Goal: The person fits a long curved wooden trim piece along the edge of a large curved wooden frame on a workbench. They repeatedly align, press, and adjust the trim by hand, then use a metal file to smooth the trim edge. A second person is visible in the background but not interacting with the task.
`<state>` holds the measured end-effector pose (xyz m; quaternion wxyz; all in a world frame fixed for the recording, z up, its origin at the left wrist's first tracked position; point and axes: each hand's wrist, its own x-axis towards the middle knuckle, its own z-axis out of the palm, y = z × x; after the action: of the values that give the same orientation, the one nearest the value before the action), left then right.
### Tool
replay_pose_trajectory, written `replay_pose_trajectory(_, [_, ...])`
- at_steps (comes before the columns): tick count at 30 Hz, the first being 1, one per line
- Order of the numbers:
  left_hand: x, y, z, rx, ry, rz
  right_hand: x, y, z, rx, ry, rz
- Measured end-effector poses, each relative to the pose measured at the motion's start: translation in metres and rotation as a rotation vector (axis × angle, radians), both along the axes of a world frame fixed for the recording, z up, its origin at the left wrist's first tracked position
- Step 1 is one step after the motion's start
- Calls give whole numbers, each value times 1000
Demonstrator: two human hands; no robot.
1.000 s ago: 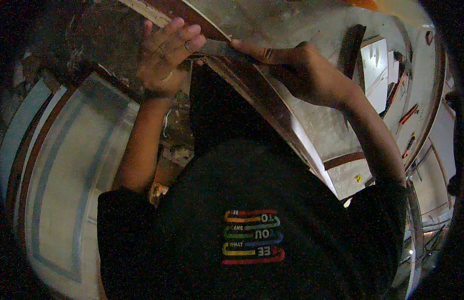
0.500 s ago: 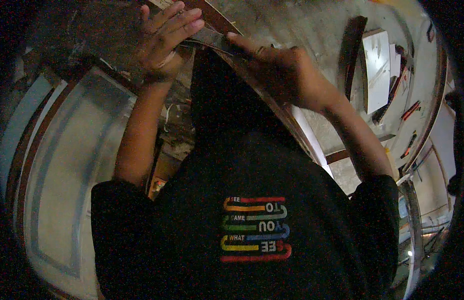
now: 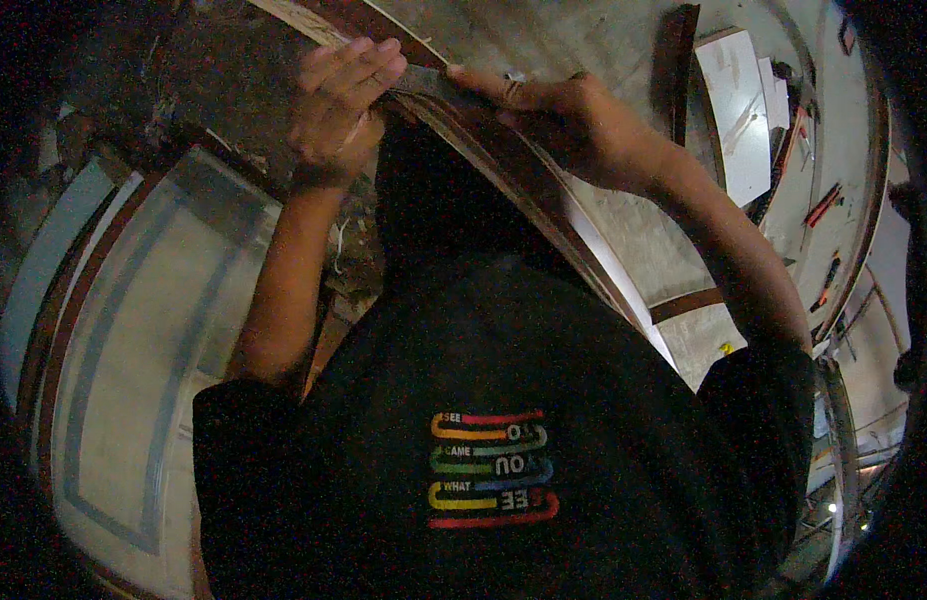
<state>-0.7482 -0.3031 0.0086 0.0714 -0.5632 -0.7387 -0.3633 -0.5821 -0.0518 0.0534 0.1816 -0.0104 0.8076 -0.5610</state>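
Note:
A long brown wooden piece (image 3: 503,155) runs diagonally from the top of the view down past my right side, with a pale bare edge at its upper end. Across it lies a flat grey strip (image 3: 421,79), perhaps a file; its exact kind is unclear. My right hand (image 3: 558,115) is closed around one end of the strip, thumb stretched along it. At the other end, my left hand (image 3: 343,105) has its fingers bunched together over the tip. The contact under both hands is hidden.
To the left leans a framed panel (image 3: 123,350) with a blue-grey border stripe. A glossy white panel (image 3: 745,120) lies at the right beside a dark strip (image 3: 677,70). Beyond it lie a red-handled tool (image 3: 823,205) and an orange-and-black tool (image 3: 828,280).
My left hand's fingers have drawn together on the strip's tip; before, they were more spread. The wooden piece shows more of its brown face, and my right hand has shifted slightly.

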Motion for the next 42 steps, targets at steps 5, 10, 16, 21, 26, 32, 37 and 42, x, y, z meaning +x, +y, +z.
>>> replay_pose_trajectory(5, [-3, -5, -3, -23, -42, -14, 8, -14, 4, 14, -176, 6])
replay_pose_trajectory(10, [-9, -3, -9, 79, 3, -42, 10, -34, 10, -60, -78, -119])
replay_pose_trajectory(16, [-10, -4, 3, 9, -19, -55, 9, -41, 21, -60, -35, -169])
replay_pose_trajectory(21, [5, -6, 19, -99, 40, 0, 12, -23, 11, -70, -79, -59])
replay_pose_trajectory(26, [23, -9, 11, -131, 72, 46, 22, -3, 3, 28, -6, 28])
replay_pose_trajectory(32, [22, -6, -7, -3, 52, 45, 30, -12, 4, 63, -220, 63])
replay_pose_trajectory(37, [23, -8, -8, 35, 44, 111, 36, -26, 14, 24, -276, -34])
replay_pose_trajectory(42, [21, -10, -11, 8, 45, 87, 37, -43, 19, -22, -194, -169])
